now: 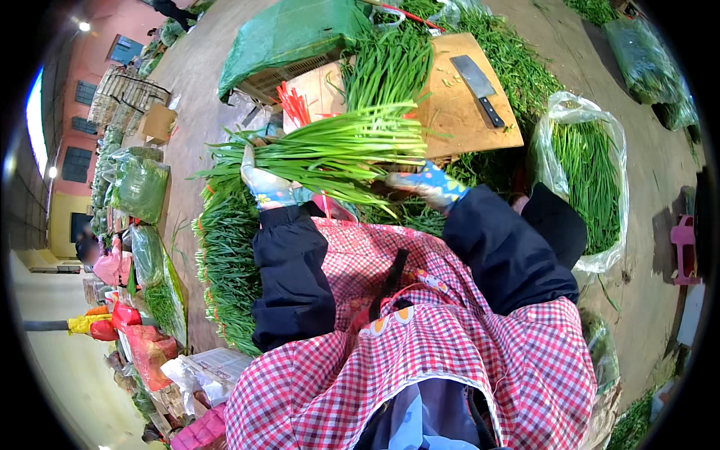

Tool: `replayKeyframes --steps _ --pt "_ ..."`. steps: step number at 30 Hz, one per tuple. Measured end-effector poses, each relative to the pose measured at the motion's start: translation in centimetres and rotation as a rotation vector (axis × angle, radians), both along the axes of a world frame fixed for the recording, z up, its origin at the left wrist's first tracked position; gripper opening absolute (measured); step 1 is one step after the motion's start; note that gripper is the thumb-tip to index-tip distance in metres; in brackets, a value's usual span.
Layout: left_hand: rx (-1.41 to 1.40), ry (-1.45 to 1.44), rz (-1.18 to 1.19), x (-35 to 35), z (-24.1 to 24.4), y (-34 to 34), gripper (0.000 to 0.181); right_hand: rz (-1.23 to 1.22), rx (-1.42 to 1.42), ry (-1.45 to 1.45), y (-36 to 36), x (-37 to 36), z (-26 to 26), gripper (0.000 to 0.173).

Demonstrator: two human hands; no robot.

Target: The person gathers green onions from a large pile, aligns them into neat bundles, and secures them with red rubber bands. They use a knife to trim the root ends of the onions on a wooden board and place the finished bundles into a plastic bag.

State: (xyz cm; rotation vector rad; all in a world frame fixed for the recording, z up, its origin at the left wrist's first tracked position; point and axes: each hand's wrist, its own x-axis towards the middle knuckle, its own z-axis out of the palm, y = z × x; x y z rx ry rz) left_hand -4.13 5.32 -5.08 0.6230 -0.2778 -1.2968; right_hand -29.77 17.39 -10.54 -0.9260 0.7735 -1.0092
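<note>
My left hand [264,174], in a patterned glove, grips a bunch of long green leafy stalks [343,140], probably garlic chives, by its leafy side. The bunch lies sideways in front of me. At its paler end, my right hand [427,183] is low beside the stalks; its fingertips are blurred and whether they hold any stalk is unclear. Beyond is a wooden cutting board [467,101] with a cleaver [475,79] lying on it. More loose stalks [388,67] are heaped at the board's left. Red ties [293,104] lie by them.
Tied bundles [228,264] are stacked at my left. A clear plastic bag of greens [588,185] stands at the right. A green cover [292,42] drapes over a crate [287,79] ahead. Loose greens [512,56] lie behind the board. A person in pink [114,263] is far left.
</note>
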Motion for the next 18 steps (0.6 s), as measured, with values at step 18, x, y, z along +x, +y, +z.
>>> replayKeyframes --steps 18 --pt "-0.065 0.108 0.053 3.3 -2.3 -0.4 0.028 0.241 0.028 0.373 5.5 -4.8 -3.8 0.023"
